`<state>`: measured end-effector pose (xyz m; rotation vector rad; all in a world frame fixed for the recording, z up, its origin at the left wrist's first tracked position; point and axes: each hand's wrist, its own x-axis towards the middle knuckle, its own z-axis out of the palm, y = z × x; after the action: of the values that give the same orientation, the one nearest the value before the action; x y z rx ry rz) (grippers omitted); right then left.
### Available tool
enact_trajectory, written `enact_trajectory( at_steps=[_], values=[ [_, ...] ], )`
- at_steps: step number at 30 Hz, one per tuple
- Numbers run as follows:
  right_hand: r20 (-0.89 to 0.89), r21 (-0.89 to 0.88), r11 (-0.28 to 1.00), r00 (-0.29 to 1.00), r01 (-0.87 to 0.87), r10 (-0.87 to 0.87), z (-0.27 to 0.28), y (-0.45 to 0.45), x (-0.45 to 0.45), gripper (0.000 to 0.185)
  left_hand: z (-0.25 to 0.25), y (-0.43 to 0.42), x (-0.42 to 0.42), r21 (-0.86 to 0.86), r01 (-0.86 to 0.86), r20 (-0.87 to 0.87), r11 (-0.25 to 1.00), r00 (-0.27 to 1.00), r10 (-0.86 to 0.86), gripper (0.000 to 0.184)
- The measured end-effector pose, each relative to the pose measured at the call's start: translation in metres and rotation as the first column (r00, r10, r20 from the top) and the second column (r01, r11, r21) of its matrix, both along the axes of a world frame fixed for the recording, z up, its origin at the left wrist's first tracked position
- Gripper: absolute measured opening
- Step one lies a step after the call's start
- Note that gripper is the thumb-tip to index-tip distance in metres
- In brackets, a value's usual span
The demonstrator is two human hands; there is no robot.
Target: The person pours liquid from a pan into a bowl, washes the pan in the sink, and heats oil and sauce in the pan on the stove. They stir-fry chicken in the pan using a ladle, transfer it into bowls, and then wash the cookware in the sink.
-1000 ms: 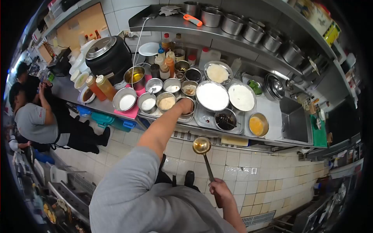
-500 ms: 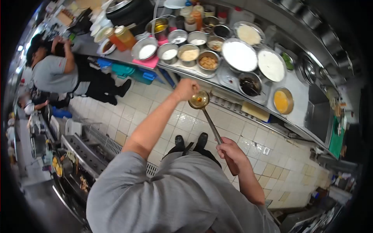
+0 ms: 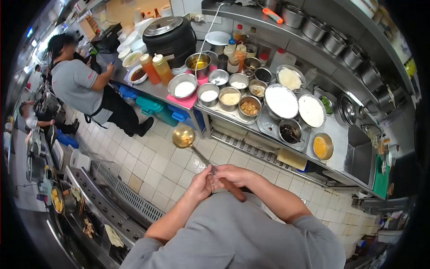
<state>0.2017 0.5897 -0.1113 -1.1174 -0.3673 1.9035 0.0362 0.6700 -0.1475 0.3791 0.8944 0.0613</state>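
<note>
Holding the ladle [image 3: 183,136] over the floor [image 3: 148,152], the right grip [image 3: 234,175] was wrapped round the handle [image 3: 200,155], just by its brown end. The left grip [image 3: 204,184] met it there, fingers at the handle; whether these clasped it or only touched it, I cannot tell. The ladle slanted away to the far left, its round bowl well apart from the desk [image 3: 152,90], with something orange-brown inside, too small to make out. On the desk, beyond both grips, many pots stood close together. Near the front edge were a pot of brown chunks [image 3: 250,107], a pot of dark stuff [image 3: 289,132] to its right and a pot of yellow liquid [image 3: 322,146] farther right. Behind these, side by side, were two wide white-filled bowls [image 3: 281,101]. To the left, a smaller bowl [image 3: 184,87] sat on a pink mat [image 3: 179,101], with an orange bottle [image 3: 149,68] and a yellow bottle [image 3: 162,70] beyond it, near a black warmer [image 3: 172,45]. A sink [image 3: 360,152] lay at the right end. At the far left stood a co-worker [image 3: 78,83] in a grey shirt.
</note>
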Motion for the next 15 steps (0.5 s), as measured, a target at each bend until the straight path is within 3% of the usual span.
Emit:
enact_trajectory(
  at_steps=[1, 2, 3, 4, 5, 6, 7, 8, 9, 10, 11, 13, 14, 15],
  values=[
    [0.009, 0.007, 1.000, 1.000, 0.010, -0.010, -0.008, 0.014, -0.001, 0.017, -0.020, 0.004, 0.002, 0.051, -0.076, 0.158, 0.996, 0.985, 0.067, 0.028],
    [0.194, 0.116, 0.978, 0.970, -0.174, 0.149, -0.028, 0.028, -0.001, 0.022, -0.030, 0.007, 0.002, 0.084, -0.161, 0.307, 0.983, 0.943, 0.128, 0.026],
    [0.389, 0.185, 0.910, 0.878, -0.372, 0.280, -0.015, 0.038, 0.003, 0.028, -0.019, 0.014, 0.007, 0.010, -0.256, 0.252, 0.967, 0.936, 0.245, 0.022],
    [0.531, 0.110, 0.836, 0.742, -0.538, 0.408, 0.000, 0.043, 0.022, 0.035, -0.011, 0.015, 0.005, 0.009, -0.260, 0.250, 0.966, 0.936, 0.249, 0.022],
    [0.652, 0.008, 0.735, 0.561, -0.678, 0.510, 0.041, 0.059, 0.055, 0.041, -0.005, 0.016, 0.005, -0.025, -0.412, 0.201, 0.911, 0.891, 0.408, 0.021],
    [0.766, 0.115, 0.738, 0.533, -0.665, 0.361, 0.039, 0.072, 0.103, 0.040, -0.004, 0.019, 0.004, -0.049, -0.557, 0.144, 0.829, 0.818, 0.557, 0.021],
    [0.863, 0.333, 0.742, 0.506, -0.581, 0.009, 0.015, 0.094, 0.158, 0.030, -0.012, 0.020, 0.000, -0.050, -0.632, 0.127, 0.774, 0.764, 0.632, 0.018],
    [0.970, 0.232, 0.712, 0.216, -0.663, -0.114, 0.042, 0.118, 0.219, 0.022, -0.031, 0.023, -0.010, -0.038, -0.657, 0.140, 0.753, 0.743, 0.655, 0.018],
    [0.960, 0.279, 0.854, 0.142, -0.439, -0.240, 0.030, 0.142, 0.278, 0.019, -0.039, 0.021, -0.020, -0.055, -0.693, 0.154, 0.719, 0.705, 0.692, 0.018],
    [0.935, 0.256, 0.824, -0.086, -0.506, -0.343, 0.035, 0.165, 0.337, 0.018, -0.044, 0.019, -0.026, -0.071, -0.727, 0.172, 0.683, 0.665, 0.727, 0.018],
    [0.975, 0.082, 0.872, -0.144, -0.483, -0.171, 0.018, 0.190, 0.389, 0.019, -0.045, 0.014, -0.033, -0.100, -0.746, 0.189, 0.659, 0.636, 0.748, 0.018],
    [0.861, -0.300, 0.779, -0.507, -0.551, -0.027, -0.035, 0.226, 0.448, 0.025, -0.029, -0.004, -0.032, -0.156, -0.804, 0.197, 0.574, 0.544, 0.815, 0.019],
    [0.872, -0.290, 0.767, -0.489, -0.572, -0.035, -0.046, 0.233, 0.455, 0.025, -0.027, -0.012, -0.031, -0.140, -0.818, 0.184, 0.558, 0.532, 0.827, 0.019],
    [0.845, -0.426, 0.680, -0.532, -0.596, 0.064, -0.055, 0.234, 0.455, 0.030, -0.022, -0.022, -0.034, -0.193, -0.831, 0.206, 0.521, 0.485, 0.850, 0.019]
  ],
)
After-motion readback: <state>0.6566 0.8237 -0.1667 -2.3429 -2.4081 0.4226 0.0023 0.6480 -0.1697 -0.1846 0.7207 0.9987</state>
